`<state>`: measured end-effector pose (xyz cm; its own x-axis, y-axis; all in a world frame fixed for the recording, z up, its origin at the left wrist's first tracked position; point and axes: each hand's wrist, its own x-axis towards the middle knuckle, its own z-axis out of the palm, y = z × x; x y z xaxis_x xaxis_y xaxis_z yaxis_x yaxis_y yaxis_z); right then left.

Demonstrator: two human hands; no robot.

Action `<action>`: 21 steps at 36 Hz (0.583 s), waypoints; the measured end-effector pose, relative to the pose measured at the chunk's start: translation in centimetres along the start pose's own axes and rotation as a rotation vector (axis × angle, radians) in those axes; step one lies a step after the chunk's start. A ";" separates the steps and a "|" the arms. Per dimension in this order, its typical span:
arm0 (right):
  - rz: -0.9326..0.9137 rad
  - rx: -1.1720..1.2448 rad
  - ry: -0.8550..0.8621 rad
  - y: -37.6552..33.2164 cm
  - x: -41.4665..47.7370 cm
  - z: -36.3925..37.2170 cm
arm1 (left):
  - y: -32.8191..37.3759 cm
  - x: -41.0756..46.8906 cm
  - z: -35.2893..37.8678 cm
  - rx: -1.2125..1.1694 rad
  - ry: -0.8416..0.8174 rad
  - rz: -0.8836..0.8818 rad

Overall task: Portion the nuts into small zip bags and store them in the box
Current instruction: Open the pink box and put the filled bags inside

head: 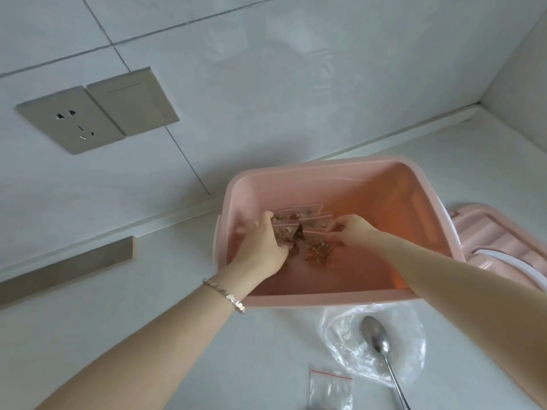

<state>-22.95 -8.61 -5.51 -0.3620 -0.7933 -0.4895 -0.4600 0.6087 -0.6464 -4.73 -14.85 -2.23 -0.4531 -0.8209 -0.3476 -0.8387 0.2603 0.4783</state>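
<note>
A pink plastic box (325,298) stands open on the white counter. Several small zip bags of nuts (318,250) with red seal strips lie bunched at its far left inside. Both my hands reach into the box. My left hand (262,250) grips bags of nuts on the left of the bunch. My right hand (352,230) pinches the top edge of a filled bag on the right. An empty small zip bag (330,389) lies on the counter in front of the box.
A metal spoon (380,347) rests on a crumpled clear plastic bag (411,341) in front of the box. The pink lid (503,244) lies to the right. A tiled wall with a socket plate (71,122) rises behind, and a grey strip (68,267) sits at left.
</note>
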 end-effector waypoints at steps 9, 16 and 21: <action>-0.214 -0.115 0.289 -2.0 -5.4 -1.2 | -3.9 -7.5 -1.8 -0.022 0.407 0.186; -0.533 -0.143 0.209 -1.4 -17.6 1.9 | -4.3 -7.8 -0.4 -0.392 0.385 0.104; -0.220 -0.338 -0.112 4.5 -19.4 8.4 | -4.2 -7.5 0.2 -0.444 0.433 0.067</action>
<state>-11.23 9.45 -3.85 -0.1433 -0.8895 -0.4338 -0.7638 0.3782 -0.5231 2.16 -9.68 -1.81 -0.2588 -0.9659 0.0085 -0.5652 0.1586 0.8096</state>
